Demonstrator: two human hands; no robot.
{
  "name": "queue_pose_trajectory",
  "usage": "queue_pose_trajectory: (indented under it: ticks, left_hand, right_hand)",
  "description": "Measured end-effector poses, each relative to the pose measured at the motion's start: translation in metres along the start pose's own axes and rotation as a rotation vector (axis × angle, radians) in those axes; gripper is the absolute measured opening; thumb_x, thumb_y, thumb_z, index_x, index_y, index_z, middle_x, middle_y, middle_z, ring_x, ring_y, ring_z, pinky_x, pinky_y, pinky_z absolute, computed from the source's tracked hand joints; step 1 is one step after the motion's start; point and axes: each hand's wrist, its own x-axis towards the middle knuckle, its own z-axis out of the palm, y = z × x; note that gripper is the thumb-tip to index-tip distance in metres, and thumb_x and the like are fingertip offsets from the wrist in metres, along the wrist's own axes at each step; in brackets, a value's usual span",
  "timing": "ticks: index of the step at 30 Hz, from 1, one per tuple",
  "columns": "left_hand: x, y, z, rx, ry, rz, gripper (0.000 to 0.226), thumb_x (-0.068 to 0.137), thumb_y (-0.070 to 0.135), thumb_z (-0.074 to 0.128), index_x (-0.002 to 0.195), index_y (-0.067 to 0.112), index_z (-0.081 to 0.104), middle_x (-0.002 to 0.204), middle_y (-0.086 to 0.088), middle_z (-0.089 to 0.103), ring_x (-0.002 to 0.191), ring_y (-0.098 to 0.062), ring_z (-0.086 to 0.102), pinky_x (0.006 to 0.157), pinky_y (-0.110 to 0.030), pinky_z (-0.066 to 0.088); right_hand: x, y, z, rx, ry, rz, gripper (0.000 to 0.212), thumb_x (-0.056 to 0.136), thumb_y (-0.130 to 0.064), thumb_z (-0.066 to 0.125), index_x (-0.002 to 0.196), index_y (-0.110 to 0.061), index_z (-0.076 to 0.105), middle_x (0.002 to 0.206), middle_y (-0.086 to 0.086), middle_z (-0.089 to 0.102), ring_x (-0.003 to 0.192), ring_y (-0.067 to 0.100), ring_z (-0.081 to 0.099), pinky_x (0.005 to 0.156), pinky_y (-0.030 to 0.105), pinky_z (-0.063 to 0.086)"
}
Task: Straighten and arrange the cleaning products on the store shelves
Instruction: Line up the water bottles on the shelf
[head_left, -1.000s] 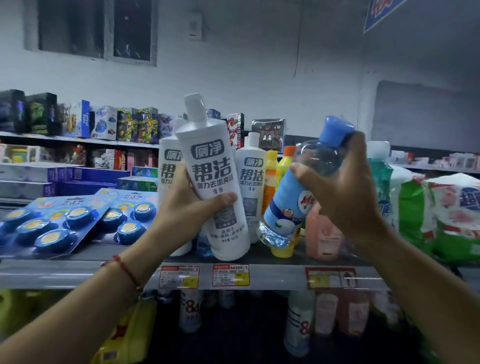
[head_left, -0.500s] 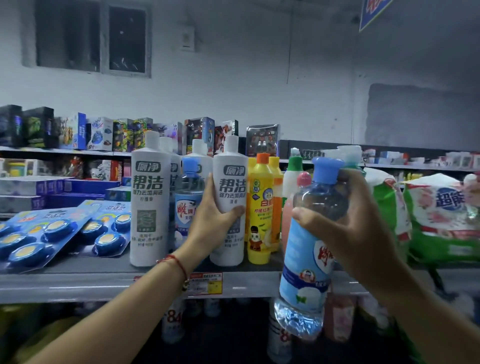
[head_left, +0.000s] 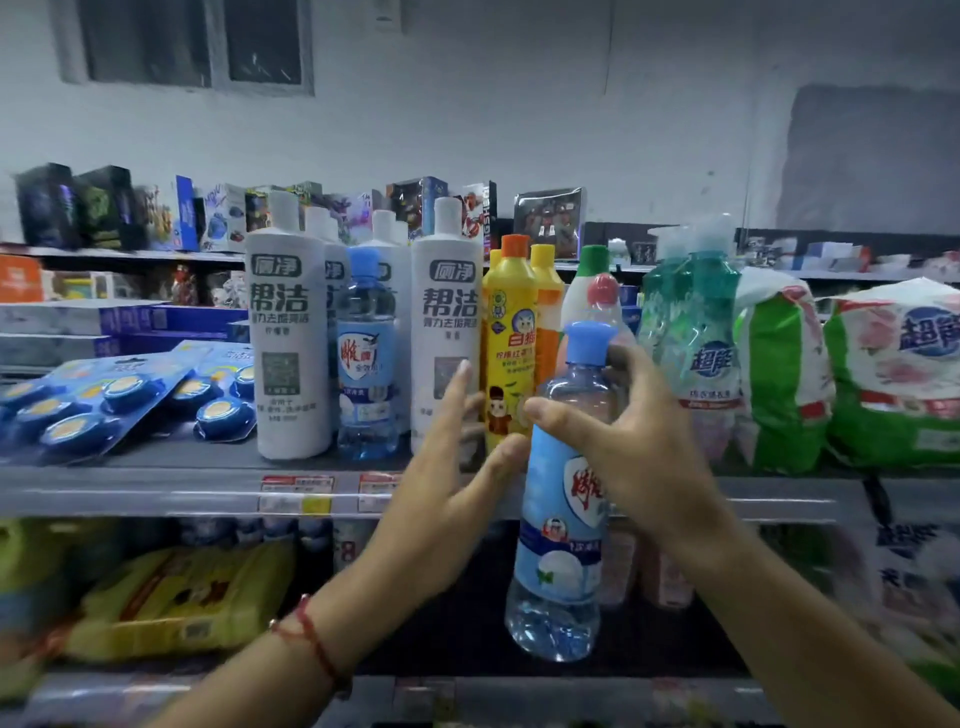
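Blue-capped bottle (head_left: 563, 499) held in right hand (head_left: 631, 436) grip; left hand (head_left: 441, 470) grip wide; 2 white bottles (head_left: 288, 332) front.

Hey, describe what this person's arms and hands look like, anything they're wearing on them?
Both forearms are bare, with no sleeves in view, and neither hand is gloved. The left hand has a thin red string bracelet around its wrist, with a small bead or knot on it. The right hand and its wrist show no ring, watch or band.
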Motion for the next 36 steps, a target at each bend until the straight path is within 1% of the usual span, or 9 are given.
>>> queue_pose_trajectory:
  ticks: [2, 5, 9, 12, 14, 17, 23, 30, 36]
  left_hand:
    - [-0.032, 0.004, 0.019, -0.285, -0.141, -0.166, 0.073, 0.095, 0.058, 0.059, 0.157, 0.045, 0.022, 0.138, 0.02, 0.059, 0.122, 0.005, 0.059, 0.097, -0.02, 0.054]
    - [-0.069, -0.007, 0.044, -0.464, -0.048, -0.366, 0.039, 0.095, 0.043, 0.068, 0.131, 0.038, 0.056, 0.123, 0.002, 0.073, 0.117, -0.021, 0.069, 0.103, -0.044, 0.054]
    - [-0.11, -0.02, 0.056, -1.037, 0.117, -0.74, 0.062, 0.081, 0.038, 0.081, 0.134, 0.014, 0.06, 0.126, -0.017, 0.071, 0.113, -0.034, 0.07, 0.098, -0.051, 0.056]
    - [-0.132, -0.035, 0.053, -1.205, 0.304, -0.966, 0.055, 0.074, 0.039, 0.074, 0.11, -0.003, 0.075, 0.105, -0.023, 0.074, 0.086, -0.034, 0.073, 0.083, -0.045, 0.06]
    - [-0.147, -0.049, 0.048, -1.161, 0.394, -1.005, 0.043, 0.072, 0.037, 0.068, 0.088, -0.001, 0.079, 0.089, -0.021, 0.073, 0.073, -0.031, 0.072, 0.071, -0.04, 0.063]
    - [-0.172, -0.066, 0.035, -1.071, 0.566, -1.04, 0.04, 0.073, 0.037, 0.069, 0.095, 0.003, 0.073, 0.083, -0.016, 0.07, 0.071, -0.028, 0.07, 0.073, -0.038, 0.061]
    - [-0.224, -0.089, -0.017, -1.021, 0.772, -1.081, 0.051, 0.075, 0.042, 0.07, 0.105, 0.001, 0.071, 0.095, -0.02, 0.07, 0.084, -0.031, 0.068, 0.104, -0.052, 0.048]
    - [-0.28, -0.098, -0.126, -0.709, 0.815, -0.999, 0.057, 0.079, 0.048, 0.067, 0.123, 0.012, 0.066, 0.102, -0.01, 0.076, 0.096, -0.025, 0.072, 0.098, -0.046, 0.055]
    - [-0.306, -0.1, -0.25, -0.282, 0.634, -0.849, 0.032, 0.098, 0.032, 0.065, 0.129, 0.032, 0.056, 0.107, 0.007, 0.077, 0.098, -0.01, 0.074, 0.086, -0.031, 0.057]
  right_hand:
    - [-0.01, 0.008, 0.014, 0.032, -0.077, 0.066, 0.052, 0.075, -0.042, 0.085, 0.117, -0.038, 0.054, 0.107, -0.01, 0.068, 0.093, -0.001, 0.068, 0.075, 0.015, 0.053]
    - [-0.029, 0.021, 0.034, 0.073, -0.263, 0.217, 0.045, 0.076, -0.054, 0.077, 0.113, -0.039, 0.056, 0.106, -0.015, 0.07, 0.093, -0.006, 0.067, 0.074, 0.011, 0.052]
    - [-0.079, 0.05, 0.043, 0.295, -0.415, 0.493, 0.071, 0.065, -0.082, 0.066, 0.124, -0.044, 0.058, 0.122, -0.018, 0.068, 0.108, -0.002, 0.067, 0.093, 0.027, 0.054]
    - [-0.137, 0.068, 0.04, 0.365, -0.562, 0.633, 0.077, 0.057, -0.069, 0.084, 0.124, -0.049, 0.052, 0.112, -0.034, 0.067, 0.101, -0.012, 0.065, 0.079, 0.013, 0.053]
    - [-0.17, 0.077, 0.046, 0.407, -0.715, 0.69, 0.079, 0.061, -0.045, 0.09, 0.128, -0.043, 0.048, 0.111, -0.035, 0.068, 0.101, -0.012, 0.066, 0.076, 0.007, 0.05]
    - [-0.198, 0.087, 0.067, 0.415, -0.824, 0.778, 0.07, 0.073, -0.005, 0.087, 0.128, -0.031, 0.052, 0.107, -0.024, 0.074, 0.098, -0.003, 0.071, 0.074, 0.01, 0.051]
    - [-0.225, 0.078, 0.131, 0.318, -0.939, 0.806, 0.065, 0.07, -0.018, 0.091, 0.124, -0.033, 0.059, 0.102, -0.019, 0.076, 0.091, -0.002, 0.072, 0.068, 0.013, 0.053]
    - [-0.24, 0.036, 0.247, 0.331, -1.174, 0.778, 0.074, 0.066, -0.022, 0.091, 0.125, -0.044, 0.053, 0.113, -0.014, 0.072, 0.099, 0.005, 0.072, 0.077, 0.025, 0.06]
    - [-0.266, -0.031, 0.378, 0.423, -1.209, 0.804, 0.063, 0.071, -0.001, 0.081, 0.124, -0.026, 0.058, 0.108, 0.003, 0.076, 0.101, 0.02, 0.074, 0.095, 0.046, 0.058]
